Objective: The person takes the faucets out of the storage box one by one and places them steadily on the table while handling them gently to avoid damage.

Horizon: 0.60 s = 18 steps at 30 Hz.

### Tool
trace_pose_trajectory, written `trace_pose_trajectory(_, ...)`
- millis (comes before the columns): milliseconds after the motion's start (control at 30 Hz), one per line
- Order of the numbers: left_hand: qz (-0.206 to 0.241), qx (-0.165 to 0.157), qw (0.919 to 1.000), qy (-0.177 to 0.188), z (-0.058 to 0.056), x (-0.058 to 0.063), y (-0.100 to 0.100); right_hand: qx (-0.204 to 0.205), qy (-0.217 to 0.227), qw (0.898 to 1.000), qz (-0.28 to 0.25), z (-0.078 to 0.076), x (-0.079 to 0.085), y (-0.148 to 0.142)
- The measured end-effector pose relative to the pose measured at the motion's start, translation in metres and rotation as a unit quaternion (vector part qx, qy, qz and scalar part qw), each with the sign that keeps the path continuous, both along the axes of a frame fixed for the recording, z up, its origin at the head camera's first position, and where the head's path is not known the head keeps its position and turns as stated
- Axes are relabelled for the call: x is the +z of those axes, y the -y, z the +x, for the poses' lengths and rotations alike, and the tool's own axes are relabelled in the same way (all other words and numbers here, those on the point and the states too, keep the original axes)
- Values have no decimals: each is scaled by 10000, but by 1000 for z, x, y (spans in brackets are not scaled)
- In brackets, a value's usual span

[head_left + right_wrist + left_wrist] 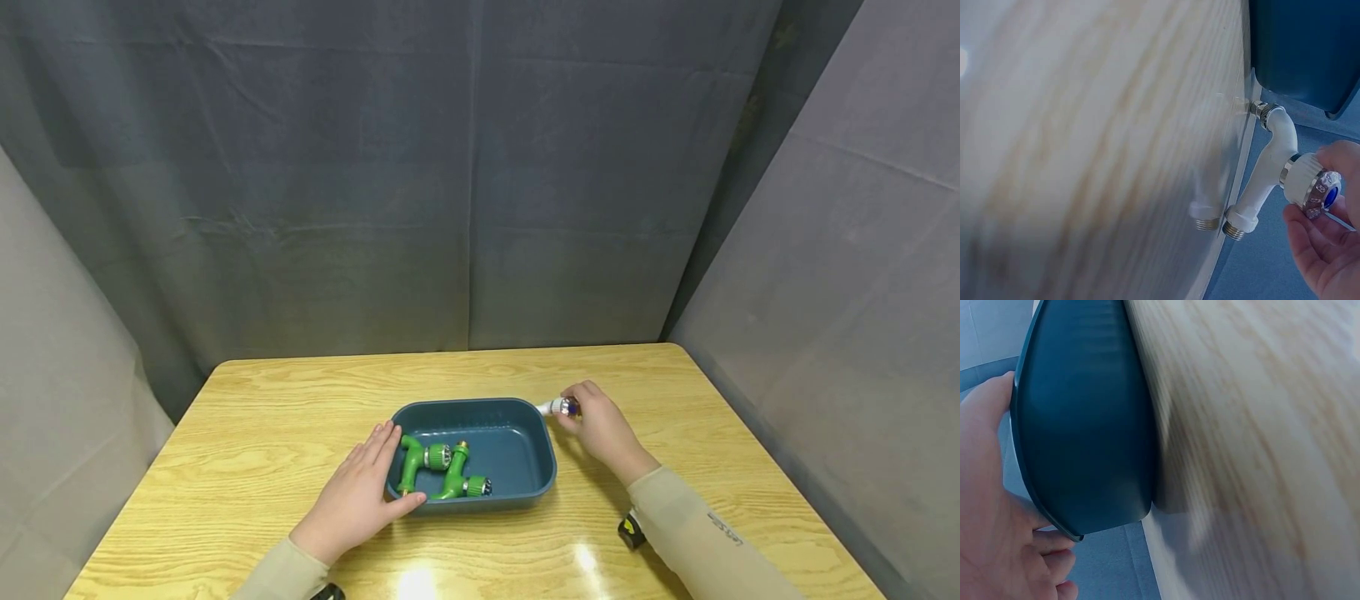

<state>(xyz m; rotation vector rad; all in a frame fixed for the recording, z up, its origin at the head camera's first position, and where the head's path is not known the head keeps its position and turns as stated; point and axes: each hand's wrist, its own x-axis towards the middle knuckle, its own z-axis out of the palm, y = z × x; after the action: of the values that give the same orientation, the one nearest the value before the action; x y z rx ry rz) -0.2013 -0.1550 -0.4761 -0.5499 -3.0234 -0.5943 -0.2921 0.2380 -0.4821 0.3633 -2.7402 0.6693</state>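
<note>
A white faucet [1272,153] with a ribbed knob and metal threaded ends is at the right end of a dark blue-green plastic basin [495,503]. My right hand [603,427] grips its knob between thumb and fingers. In the right wrist view the faucet's lower parts are close to the tabletop; whether they touch it, I cannot tell. Two green faucets [411,462] [455,475] lie inside the basin, toward its left side. At the basin's left end my left hand [360,493] rests on the rim, its fingers fairly straight and its thumb over the near edge.
A light wood-grain table [255,450] carries the basin near its middle. Grey cloth hangs behind the table [337,208] and at both sides. A black wrist device [632,532] with a yellow mark is beneath the right sleeve.
</note>
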Motion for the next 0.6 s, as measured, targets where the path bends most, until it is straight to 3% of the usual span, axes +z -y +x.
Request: trace_pose_trajectory(600,-37,-19,10000,-32,0,0,0,47,-124,9995,291,3,2,2)
